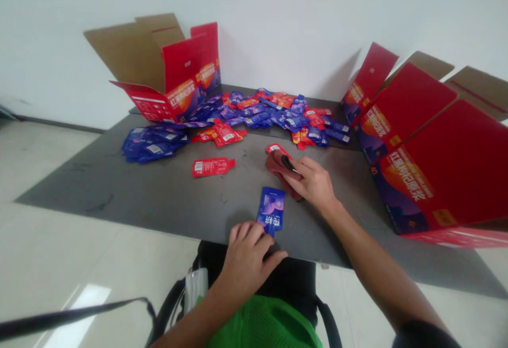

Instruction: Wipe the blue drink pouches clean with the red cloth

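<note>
My right hand [315,183] is closed around a folded reddish-brown cloth [277,166], with a small black part showing beside the fingers. Partly behind the cloth lies a red pouch [273,148]. At the near table edge, my left hand [246,253] rests with its fingers apart, the fingertips by the narrow spout end of a blue-purple pouch [272,206]. That pouch lies flat, its spout pointing towards me. Another red pouch [212,167], printed with white text and a barcode, lies further left on the grey table [166,192].
A heap of blue and red pouches [257,115] spreads along the back by the wall. To its left front sits a pile of blue pouches [153,144]. Open red cartons stand at the left [184,81] and right [428,173]; the right ones reach close to my right forearm.
</note>
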Tool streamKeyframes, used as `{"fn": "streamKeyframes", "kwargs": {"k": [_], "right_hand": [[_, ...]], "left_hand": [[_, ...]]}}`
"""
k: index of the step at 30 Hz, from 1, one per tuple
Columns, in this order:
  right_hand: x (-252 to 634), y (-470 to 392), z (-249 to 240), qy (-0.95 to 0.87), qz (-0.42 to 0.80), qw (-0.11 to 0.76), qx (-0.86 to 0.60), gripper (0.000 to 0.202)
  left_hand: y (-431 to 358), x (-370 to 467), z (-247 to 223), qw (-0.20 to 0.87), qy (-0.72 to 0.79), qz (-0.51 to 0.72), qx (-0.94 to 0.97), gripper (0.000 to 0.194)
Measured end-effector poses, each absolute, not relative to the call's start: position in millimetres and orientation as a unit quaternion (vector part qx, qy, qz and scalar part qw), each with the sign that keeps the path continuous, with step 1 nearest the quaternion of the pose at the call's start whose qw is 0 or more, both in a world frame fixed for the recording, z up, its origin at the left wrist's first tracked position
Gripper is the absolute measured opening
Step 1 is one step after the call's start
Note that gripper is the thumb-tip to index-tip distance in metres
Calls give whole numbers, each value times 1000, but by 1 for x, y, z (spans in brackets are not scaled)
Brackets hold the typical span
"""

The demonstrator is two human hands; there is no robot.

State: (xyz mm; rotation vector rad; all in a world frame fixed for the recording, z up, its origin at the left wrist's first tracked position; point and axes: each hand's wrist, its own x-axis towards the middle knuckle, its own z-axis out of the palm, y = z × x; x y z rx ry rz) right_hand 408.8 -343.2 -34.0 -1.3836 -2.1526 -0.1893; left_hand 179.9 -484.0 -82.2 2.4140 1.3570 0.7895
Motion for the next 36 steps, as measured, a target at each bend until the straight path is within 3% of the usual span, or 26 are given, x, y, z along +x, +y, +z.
{"fn": "streamKeyframes", "kwargs": {"k": [5,11,16,20,27,36], "right_hand": [[424,-352,-33,-767,-58,385,-511,35],[444,-341,-40,-746,-37,415,-519,33],[456,-337,-44,-731,-38,430,-528,33],[461,-334,-45,-731,-33,431,-528,34],[470,-327,-50,-714,-4,446,-540,35],[478,-324,-51,-682,26,478,-552,43]], "left_hand": [[-462,207,-68,107,492,242,830,31],[-436,237,-65,24,555,200,807,60],[-420,243,-53,-1,602,148,785,39],[-412,233,-35,51,597,101,794,19],[-392,199,-13,84,621,54,778,29],[-287,180,27,-10,703,161,692,42]]}}
